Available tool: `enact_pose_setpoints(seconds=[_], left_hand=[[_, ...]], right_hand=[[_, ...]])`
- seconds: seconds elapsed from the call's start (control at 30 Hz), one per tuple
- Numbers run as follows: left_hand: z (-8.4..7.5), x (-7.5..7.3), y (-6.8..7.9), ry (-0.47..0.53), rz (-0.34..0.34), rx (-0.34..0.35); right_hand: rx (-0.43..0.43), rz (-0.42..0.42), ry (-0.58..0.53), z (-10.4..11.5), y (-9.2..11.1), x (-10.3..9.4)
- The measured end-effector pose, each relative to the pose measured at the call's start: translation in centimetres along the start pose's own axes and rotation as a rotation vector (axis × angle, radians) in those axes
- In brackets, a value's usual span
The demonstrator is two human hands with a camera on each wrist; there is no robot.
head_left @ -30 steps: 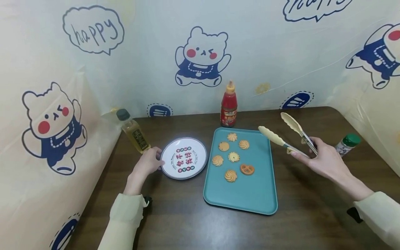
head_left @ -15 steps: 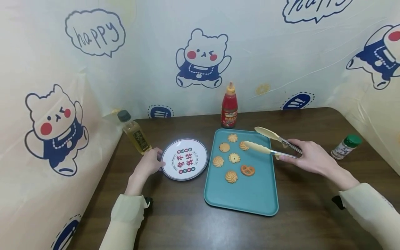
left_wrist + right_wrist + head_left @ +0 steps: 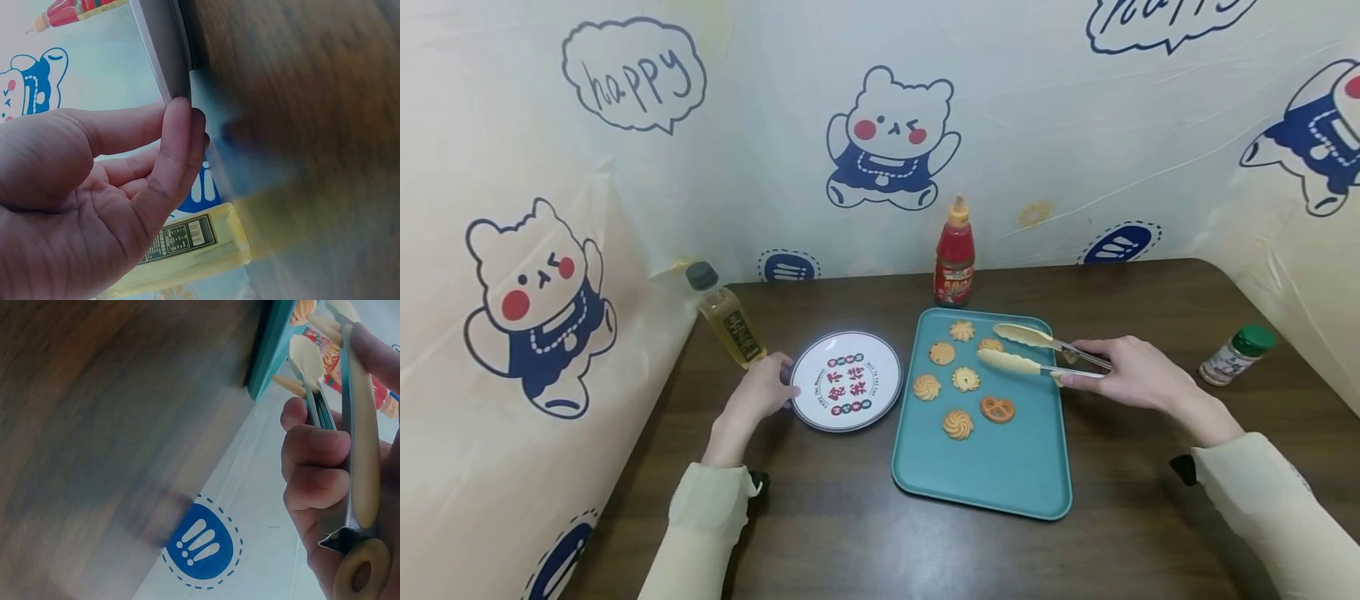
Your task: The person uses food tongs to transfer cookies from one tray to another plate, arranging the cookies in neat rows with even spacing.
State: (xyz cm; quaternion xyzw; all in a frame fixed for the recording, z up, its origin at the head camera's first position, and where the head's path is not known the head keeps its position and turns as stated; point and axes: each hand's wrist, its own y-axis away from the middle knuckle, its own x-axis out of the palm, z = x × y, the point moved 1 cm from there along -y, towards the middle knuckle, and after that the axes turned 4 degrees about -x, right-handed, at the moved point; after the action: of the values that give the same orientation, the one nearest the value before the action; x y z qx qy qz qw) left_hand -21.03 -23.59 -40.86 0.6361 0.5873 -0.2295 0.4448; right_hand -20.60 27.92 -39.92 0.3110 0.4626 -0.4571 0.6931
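My left hand (image 3: 762,388) pinches the left rim of a round white plate (image 3: 847,382) with a dark edge and red lettering; in the left wrist view the thumb and fingertips meet at the plate's rim (image 3: 164,50). My right hand (image 3: 1138,375) grips metal tongs (image 3: 362,431) with cream tips, their arms spread a little apart. In the head view the tong tips lie over the upper right of a teal tray (image 3: 985,475), around a swirl cookie (image 3: 991,344) they partly hide. Several other cookies and a pretzel (image 3: 997,409) lie on the tray.
A red sauce bottle (image 3: 955,258) stands behind the tray. An oil bottle (image 3: 727,321) is just behind my left hand. A green-capped shaker (image 3: 1236,356) stands to the right of my right hand, on the dark wooden table (image 3: 850,517).
My right hand has moved left with the tongs, bringing their tips from beside the tray to over its upper right cookie. The tong arms have come closer together. My left hand stays at the plate.
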Motion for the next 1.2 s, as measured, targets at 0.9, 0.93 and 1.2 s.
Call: enact_pose_setpoints(seconds=[0.9,0.93,1.2], left_hand=[[0.05,0.02,0.24,0.003,-0.006,-0.015],[0.04,0.01,0.23,0.002,-0.006,-0.015],[-0.09,0.0,0.0,-0.009,0.002,-0.011]], right_hand=[[0.007,0.025,-0.037,0.15,-0.53,0.42],[0.007,0.025,-0.038,0.13,-0.49,0.42],[0.01,0.018,-0.061,0.0,0.06,0.61]])
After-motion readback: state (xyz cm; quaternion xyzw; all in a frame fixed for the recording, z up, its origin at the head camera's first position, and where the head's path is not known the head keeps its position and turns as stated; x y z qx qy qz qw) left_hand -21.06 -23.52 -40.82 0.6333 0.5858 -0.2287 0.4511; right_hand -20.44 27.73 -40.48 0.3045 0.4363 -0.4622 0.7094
